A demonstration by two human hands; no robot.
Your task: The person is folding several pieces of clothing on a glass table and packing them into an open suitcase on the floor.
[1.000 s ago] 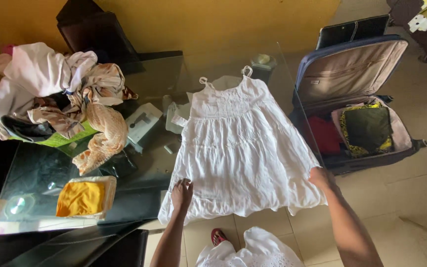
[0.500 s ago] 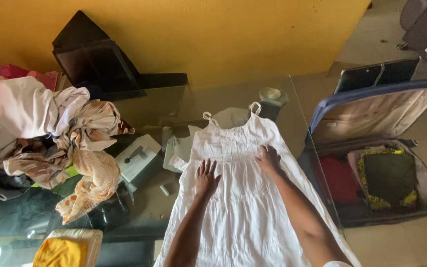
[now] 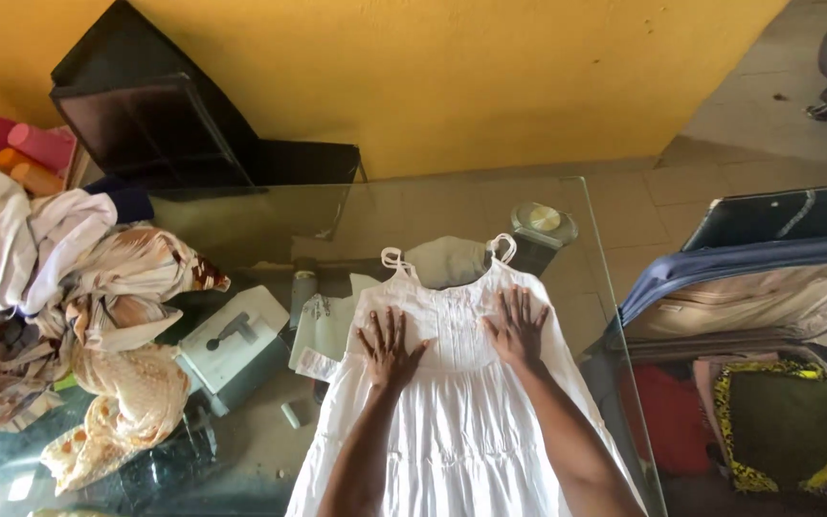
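Note:
A white strappy dress lies flat on the glass table, its straps toward the yellow wall. My left hand rests palm down on the left of the dress's chest, fingers spread. My right hand rests palm down on the right of the chest, fingers spread too. Neither hand grips any cloth. Both forearms stretch over the skirt of the dress.
A heap of clothes fills the table's left side. A white box and papers lie beside the dress. A round lidded jar stands past the straps. An open suitcase with folded clothes sits on the floor at right.
Both hands slid from the dress's hem up over its waist to the chest. The camera moved forward, so the table's far end and the wall show more.

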